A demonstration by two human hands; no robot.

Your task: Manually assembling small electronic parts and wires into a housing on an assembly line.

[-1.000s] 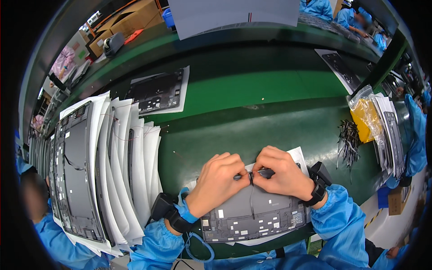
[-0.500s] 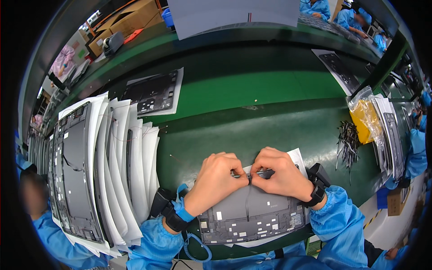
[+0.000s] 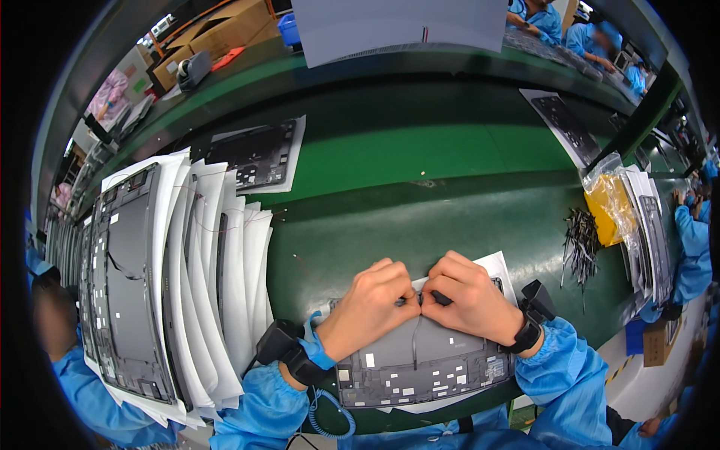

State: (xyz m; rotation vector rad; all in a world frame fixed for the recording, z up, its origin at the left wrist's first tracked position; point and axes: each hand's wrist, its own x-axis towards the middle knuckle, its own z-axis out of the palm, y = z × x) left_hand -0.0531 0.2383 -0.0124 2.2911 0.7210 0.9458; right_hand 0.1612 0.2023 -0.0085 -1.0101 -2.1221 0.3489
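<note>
Both hands meet at the far edge of a dark grey tablet housing (image 3: 450, 349), which lies on white sheets in front of me. A thin black flat cable (image 3: 415, 345) runs up the housing's middle to my fingertips. My left hand (image 3: 373, 304) is closed, thumb and forefinger pinched at the cable's upper end. Beside it, almost touching, my right hand (image 3: 471, 301) pinches at the same spot. The fingers hide the cable's end. White labels and small parts dot the housing's near half.
At left stands a tall stack of housings (image 3: 127, 277) interleaved with white sheets. To the right lie a pile of black flat cables (image 3: 581, 244), a yellow bag (image 3: 609, 206) and more stacked housings (image 3: 651, 225). Another housing (image 3: 262, 154) lies at the back left. Co-workers sit nearby.
Both hands stay pinched at the housing's far edge, with only small finger movements. The whole view has shifted slightly.
</note>
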